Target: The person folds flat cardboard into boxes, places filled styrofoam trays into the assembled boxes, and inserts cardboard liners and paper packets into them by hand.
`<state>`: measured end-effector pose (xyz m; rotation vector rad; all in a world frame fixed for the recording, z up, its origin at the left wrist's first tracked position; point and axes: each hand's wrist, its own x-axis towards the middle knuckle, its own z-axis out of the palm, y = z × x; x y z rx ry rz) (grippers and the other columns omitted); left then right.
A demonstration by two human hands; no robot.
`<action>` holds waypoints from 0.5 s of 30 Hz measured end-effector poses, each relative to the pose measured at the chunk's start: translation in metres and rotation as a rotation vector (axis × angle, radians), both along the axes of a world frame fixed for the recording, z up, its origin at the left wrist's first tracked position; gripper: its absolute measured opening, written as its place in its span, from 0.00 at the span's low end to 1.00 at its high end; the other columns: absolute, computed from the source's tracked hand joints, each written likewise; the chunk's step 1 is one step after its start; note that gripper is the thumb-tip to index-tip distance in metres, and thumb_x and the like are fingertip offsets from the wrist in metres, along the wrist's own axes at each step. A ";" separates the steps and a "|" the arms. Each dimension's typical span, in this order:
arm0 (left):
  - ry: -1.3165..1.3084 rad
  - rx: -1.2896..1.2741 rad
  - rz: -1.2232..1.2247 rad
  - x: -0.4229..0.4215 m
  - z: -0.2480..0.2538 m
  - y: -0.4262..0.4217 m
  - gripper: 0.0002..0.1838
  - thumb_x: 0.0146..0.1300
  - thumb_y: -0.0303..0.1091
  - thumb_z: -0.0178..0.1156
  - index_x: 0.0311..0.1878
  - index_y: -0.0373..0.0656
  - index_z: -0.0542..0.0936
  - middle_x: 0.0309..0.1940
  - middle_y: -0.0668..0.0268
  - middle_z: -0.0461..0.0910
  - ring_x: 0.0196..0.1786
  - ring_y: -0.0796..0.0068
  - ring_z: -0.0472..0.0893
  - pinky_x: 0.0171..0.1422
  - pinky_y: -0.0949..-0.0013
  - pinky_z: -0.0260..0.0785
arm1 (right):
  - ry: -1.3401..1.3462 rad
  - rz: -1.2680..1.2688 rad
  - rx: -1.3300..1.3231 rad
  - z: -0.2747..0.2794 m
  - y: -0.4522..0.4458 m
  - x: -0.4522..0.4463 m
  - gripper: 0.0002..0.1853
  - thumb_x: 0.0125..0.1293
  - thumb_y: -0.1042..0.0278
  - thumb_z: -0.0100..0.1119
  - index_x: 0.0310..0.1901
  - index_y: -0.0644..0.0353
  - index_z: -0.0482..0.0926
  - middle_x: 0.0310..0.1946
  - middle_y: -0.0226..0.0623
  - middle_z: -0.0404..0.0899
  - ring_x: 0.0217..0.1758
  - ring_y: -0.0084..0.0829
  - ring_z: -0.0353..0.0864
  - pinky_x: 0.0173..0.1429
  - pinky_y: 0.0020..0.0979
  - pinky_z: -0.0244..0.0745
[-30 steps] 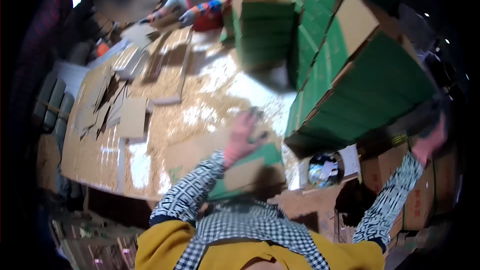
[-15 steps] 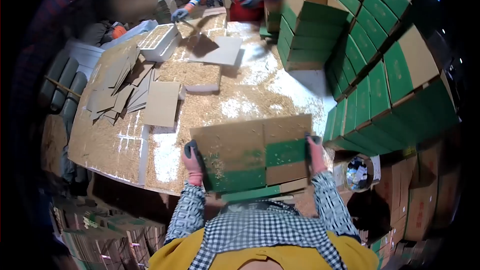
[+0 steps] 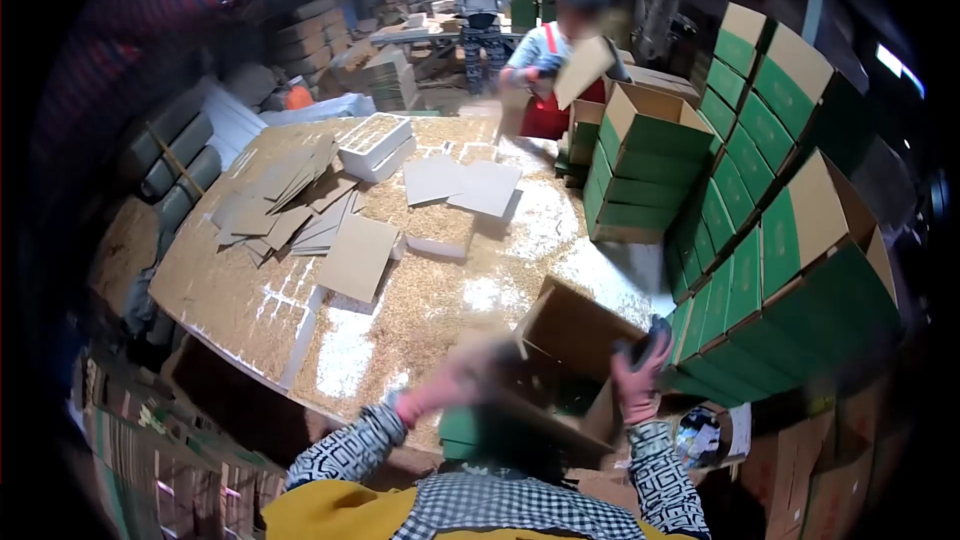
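In front of me an open cardboard box (image 3: 580, 325) stands near the table edge, brown inside with green outer parts. Its flaps stick out, and the near flap (image 3: 545, 425) slants toward my body. My left hand (image 3: 465, 375), in a pink and dark glove, is smeared by motion at the box's left side; its fingers cannot be made out. At the right side of the box is my right hand (image 3: 640, 370), fingers pointing up and apart, close against the box wall. Whether it touches the wall is hard to tell.
The table (image 3: 230, 305) is strewn with husk-like bits. Cardboard sheets (image 3: 285, 195), white sheets (image 3: 485, 187) and a white foam tray (image 3: 375, 150) lie there. Stacked green boxes (image 3: 735, 270) line the right. Across the table a person (image 3: 555, 60) holds a cardboard piece (image 3: 585, 70).
The flattened cardboard between my hands has become an opened-out box. My left hand moved right across it. My view tilted up, and the person opposite now holds up a cardboard piece.
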<state>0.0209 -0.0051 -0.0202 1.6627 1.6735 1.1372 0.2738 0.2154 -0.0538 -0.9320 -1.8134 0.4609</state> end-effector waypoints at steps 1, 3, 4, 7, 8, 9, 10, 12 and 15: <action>0.126 0.015 -0.238 0.042 0.008 -0.001 0.26 0.57 0.46 0.63 0.56 0.41 0.78 0.64 0.55 0.68 0.69 0.56 0.64 0.72 0.54 0.57 | -0.253 0.099 0.124 -0.001 -0.010 -0.002 0.43 0.46 0.57 0.72 0.64 0.64 0.63 0.61 0.52 0.52 0.63 0.49 0.57 0.68 0.42 0.59; 0.369 -0.150 -0.404 0.076 -0.015 -0.008 0.26 0.53 0.50 0.67 0.53 0.46 0.79 0.64 0.59 0.69 0.71 0.50 0.61 0.73 0.49 0.54 | -0.549 0.132 0.171 0.031 -0.029 -0.005 0.44 0.46 0.53 0.72 0.64 0.59 0.65 0.60 0.53 0.54 0.63 0.51 0.56 0.67 0.44 0.59; 0.121 -0.217 -0.352 0.067 -0.021 -0.003 0.28 0.53 0.50 0.67 0.55 0.45 0.77 0.63 0.58 0.69 0.71 0.52 0.62 0.72 0.51 0.57 | -0.586 0.153 0.161 0.038 -0.023 -0.002 0.44 0.45 0.50 0.72 0.64 0.56 0.67 0.57 0.53 0.57 0.61 0.52 0.58 0.65 0.45 0.60; -0.114 0.024 0.393 0.037 -0.043 0.000 0.35 0.51 0.47 0.68 0.62 0.43 0.71 0.64 0.54 0.68 0.66 0.54 0.67 0.67 0.61 0.63 | -0.228 0.765 -0.188 0.028 -0.009 0.038 0.39 0.48 0.52 0.70 0.63 0.54 0.69 0.60 0.52 0.61 0.63 0.55 0.60 0.68 0.51 0.55; -0.360 -0.155 0.447 0.019 -0.063 -0.003 0.39 0.51 0.49 0.68 0.64 0.42 0.68 0.64 0.54 0.67 0.66 0.55 0.67 0.66 0.61 0.64 | -0.454 0.917 -0.013 0.044 -0.032 0.044 0.36 0.48 0.52 0.69 0.61 0.48 0.70 0.61 0.51 0.61 0.64 0.55 0.60 0.69 0.55 0.53; -0.354 -0.352 0.408 0.022 -0.036 -0.007 0.42 0.53 0.53 0.67 0.66 0.40 0.66 0.65 0.55 0.67 0.66 0.58 0.66 0.66 0.63 0.63 | -0.683 1.058 0.169 0.053 -0.056 0.054 0.34 0.48 0.52 0.69 0.60 0.43 0.72 0.62 0.50 0.61 0.65 0.54 0.60 0.69 0.59 0.51; -0.330 -0.550 0.351 0.025 -0.008 -0.011 0.45 0.54 0.57 0.66 0.68 0.39 0.63 0.65 0.56 0.67 0.67 0.61 0.66 0.66 0.64 0.63 | -0.749 1.022 0.346 0.015 -0.056 0.068 0.32 0.47 0.52 0.68 0.58 0.38 0.73 0.61 0.49 0.62 0.65 0.54 0.60 0.68 0.62 0.49; -0.702 -0.583 0.150 0.008 -0.032 -0.014 0.41 0.62 0.59 0.57 0.70 0.41 0.62 0.65 0.55 0.66 0.66 0.65 0.66 0.69 0.65 0.59 | -0.674 1.008 0.327 -0.016 -0.055 0.078 0.30 0.42 0.55 0.68 0.53 0.29 0.76 0.60 0.47 0.64 0.65 0.51 0.61 0.67 0.66 0.48; -0.832 -0.335 0.228 -0.001 0.013 -0.031 0.34 0.69 0.51 0.50 0.71 0.43 0.59 0.68 0.55 0.62 0.68 0.66 0.64 0.72 0.64 0.56 | -0.616 0.859 0.182 0.011 -0.006 0.060 0.26 0.46 0.58 0.68 0.51 0.46 0.78 0.62 0.50 0.64 0.64 0.54 0.64 0.68 0.54 0.57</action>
